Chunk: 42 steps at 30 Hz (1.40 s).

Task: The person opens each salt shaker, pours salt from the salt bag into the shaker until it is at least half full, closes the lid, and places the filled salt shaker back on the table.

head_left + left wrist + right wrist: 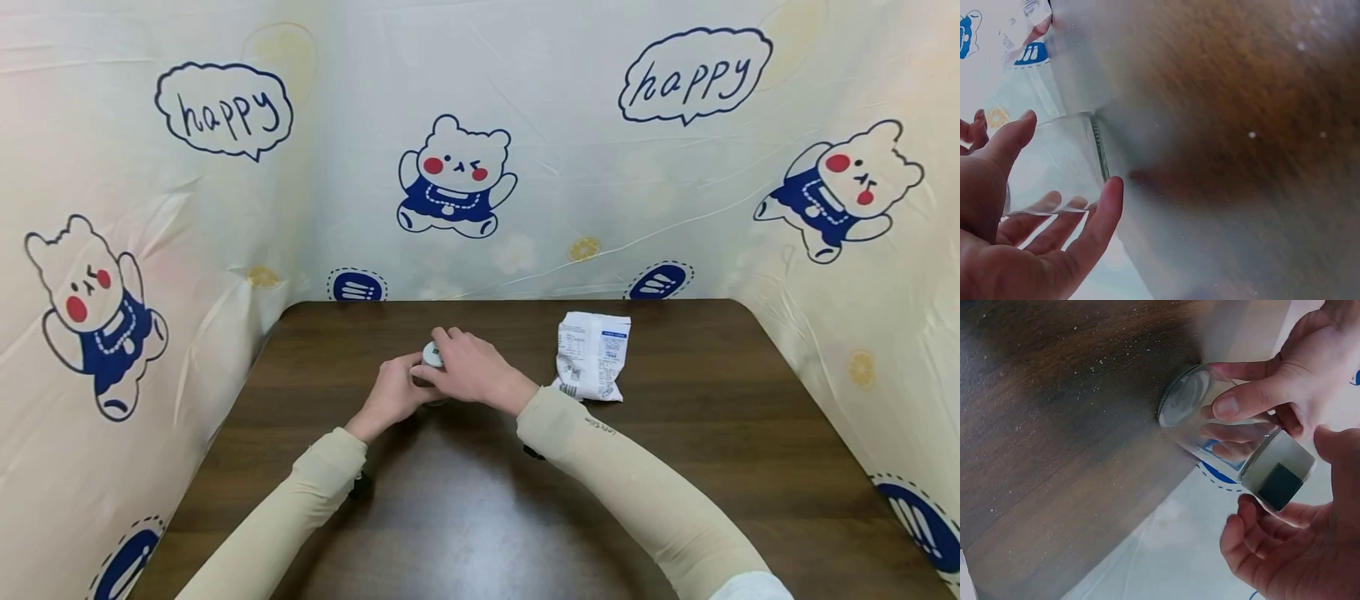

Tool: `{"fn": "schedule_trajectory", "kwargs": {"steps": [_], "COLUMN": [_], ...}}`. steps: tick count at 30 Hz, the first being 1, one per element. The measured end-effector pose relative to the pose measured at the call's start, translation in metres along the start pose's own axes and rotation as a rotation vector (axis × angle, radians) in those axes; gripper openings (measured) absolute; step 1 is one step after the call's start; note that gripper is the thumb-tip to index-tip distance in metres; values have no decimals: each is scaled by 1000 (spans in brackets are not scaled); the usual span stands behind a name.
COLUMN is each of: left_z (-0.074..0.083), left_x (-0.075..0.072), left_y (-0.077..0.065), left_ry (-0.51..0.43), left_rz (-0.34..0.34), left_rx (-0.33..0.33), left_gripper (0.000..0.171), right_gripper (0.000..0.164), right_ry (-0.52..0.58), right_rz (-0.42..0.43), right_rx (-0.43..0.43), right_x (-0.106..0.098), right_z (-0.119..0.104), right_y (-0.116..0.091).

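Observation:
A clear glass jar [1191, 412] with a pale lid [1282, 456] stands toward the far side of the wooden table. A dark square marks one side of the lid. My left hand [392, 392] grips the glass body, its thumb on one side and fingers around the other, as the left wrist view shows of the jar [1060, 162]. From above, my right hand [476, 367] holds the lid [432, 355] between thumb and curled fingers. The two hands are close together, and in the head view they hide most of the glass.
A white printed packet [592, 357] stands on the brown table [675, 467], to the right of the hands. Behind the table and along both sides hangs a pale curtain [555, 183] with bear drawings.

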<state>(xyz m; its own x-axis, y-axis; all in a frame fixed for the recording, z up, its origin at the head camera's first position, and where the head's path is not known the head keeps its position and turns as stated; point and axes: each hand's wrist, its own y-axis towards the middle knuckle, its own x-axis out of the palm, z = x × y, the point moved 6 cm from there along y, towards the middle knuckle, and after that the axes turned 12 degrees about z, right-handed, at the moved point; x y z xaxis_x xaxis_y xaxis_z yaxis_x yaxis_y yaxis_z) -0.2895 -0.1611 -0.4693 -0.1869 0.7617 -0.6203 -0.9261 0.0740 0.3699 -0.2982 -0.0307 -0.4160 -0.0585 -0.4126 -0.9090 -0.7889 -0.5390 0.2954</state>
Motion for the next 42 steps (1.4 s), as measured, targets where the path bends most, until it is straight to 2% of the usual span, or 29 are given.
{"fn": "schedule_trajectory", "kwargs": {"steps": [4,11,19,25,29,35,42], "left_z": [2,4,3,3,4,8,6], "left_x": [1,1,2,2,2,1,1], "left_y": [1,1,2,2,1,0,0], "left_ry": [-9,-14,31,38,35,-21,-16], "left_rz": [9,3,-19,-9,1,2,-13], "left_rx": [12,5,3,11,18,21,2], "left_gripper": [40,41,37,34,36,41,37], "right_gripper": [61,54,42,35,40,58,47], "right_ry": [-32,10,-39,3,45,39,64], "right_rz": [40,10,-19,-54,-31,43,55], "right_rx": [14,39,-84,-128,-80,25,20], "right_x": [-2,-2,-5,-7,-8,-7,-5], "right_z": [1,0,-6,-9,-5,3,4], "right_y": [2,2,4,3,2,3,6]}}
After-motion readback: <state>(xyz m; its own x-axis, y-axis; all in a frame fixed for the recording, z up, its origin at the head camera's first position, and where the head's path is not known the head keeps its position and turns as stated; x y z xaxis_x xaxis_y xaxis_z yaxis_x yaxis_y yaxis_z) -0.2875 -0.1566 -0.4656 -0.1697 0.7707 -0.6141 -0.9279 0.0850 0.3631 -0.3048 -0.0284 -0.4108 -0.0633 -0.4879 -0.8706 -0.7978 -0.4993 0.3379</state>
